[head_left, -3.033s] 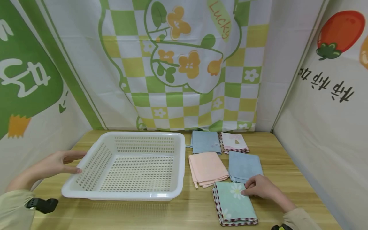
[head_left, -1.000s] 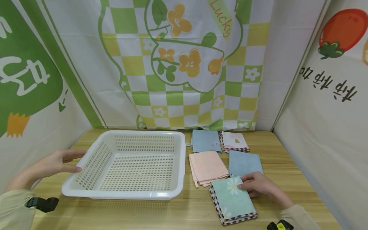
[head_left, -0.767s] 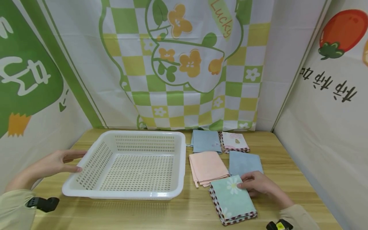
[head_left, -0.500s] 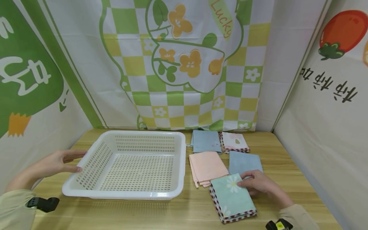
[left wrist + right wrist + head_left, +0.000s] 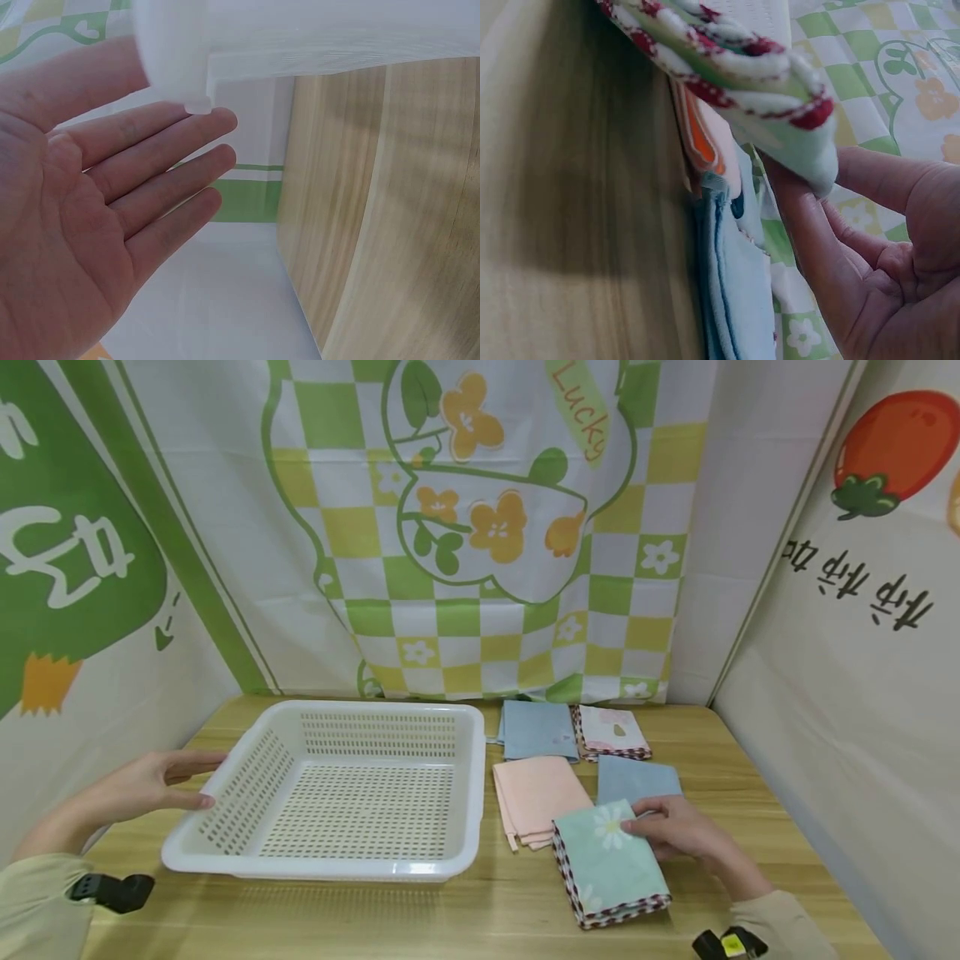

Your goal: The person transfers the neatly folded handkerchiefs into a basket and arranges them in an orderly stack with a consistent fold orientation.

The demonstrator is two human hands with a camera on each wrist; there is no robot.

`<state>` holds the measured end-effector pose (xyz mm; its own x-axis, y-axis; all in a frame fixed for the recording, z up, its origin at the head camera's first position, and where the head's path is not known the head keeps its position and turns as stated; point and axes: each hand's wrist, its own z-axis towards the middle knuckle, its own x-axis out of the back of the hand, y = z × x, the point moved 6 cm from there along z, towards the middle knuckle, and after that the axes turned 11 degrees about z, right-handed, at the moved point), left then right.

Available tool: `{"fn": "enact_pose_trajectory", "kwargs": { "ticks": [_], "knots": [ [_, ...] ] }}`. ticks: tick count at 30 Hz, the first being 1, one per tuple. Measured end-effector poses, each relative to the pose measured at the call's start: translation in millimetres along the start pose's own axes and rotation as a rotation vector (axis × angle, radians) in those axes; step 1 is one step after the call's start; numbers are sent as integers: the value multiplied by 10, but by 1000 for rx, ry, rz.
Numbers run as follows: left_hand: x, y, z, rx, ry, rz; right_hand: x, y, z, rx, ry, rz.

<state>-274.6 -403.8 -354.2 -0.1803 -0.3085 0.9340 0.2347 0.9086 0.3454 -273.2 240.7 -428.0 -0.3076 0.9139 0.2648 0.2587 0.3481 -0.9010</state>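
My right hand pinches the upper right corner of a folded mint-green hand towel with a white daisy and a red-and-white edge. In the right wrist view, that hand towel hangs above the tabletop, thumb on one side and fingers on the other. My left hand is at the left rim of a white plastic basket, its thumb over the rim. The left wrist view shows its fingers straight under the basket's lip. Nothing lies inside the basket.
Beyond the green towel lie a folded pink towel and a blue towel, partly hidden. Another blue towel and a white patterned towel are at the back of the wooden table. Printed cloth hangs around three sides.
My right hand has gripped the green towel's corner and raised it off the table, moving it slightly away from me over the pink and blue towels. My left hand and the basket have stayed put.
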Motion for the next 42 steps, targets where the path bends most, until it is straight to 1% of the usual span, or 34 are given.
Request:
{"fn": "enact_pose_trajectory", "kwargs": {
  "ticks": [7, 16, 21, 30, 38, 42],
  "knots": [
    [1, -3, 9, 6, -5, -4, 18, -37, -24, 0, -8, 47],
    [28, 19, -6, -18, 11, -5, 37, -105, -47, 28, -28, 56],
    [23, 14, -3, -7, 6, 0, 53, -147, -64, 33, -23, 42],
    [20, 13, -2, -7, 5, 3, 60, -226, -76, 51, -64, 96],
    [11, 4, -7, -9, 4, 2, 99, -261, -104, 45, -35, 87],
    [12, 3, -9, -11, 6, 5, 109, -278, -114, 50, -42, 87]
  ]
}}
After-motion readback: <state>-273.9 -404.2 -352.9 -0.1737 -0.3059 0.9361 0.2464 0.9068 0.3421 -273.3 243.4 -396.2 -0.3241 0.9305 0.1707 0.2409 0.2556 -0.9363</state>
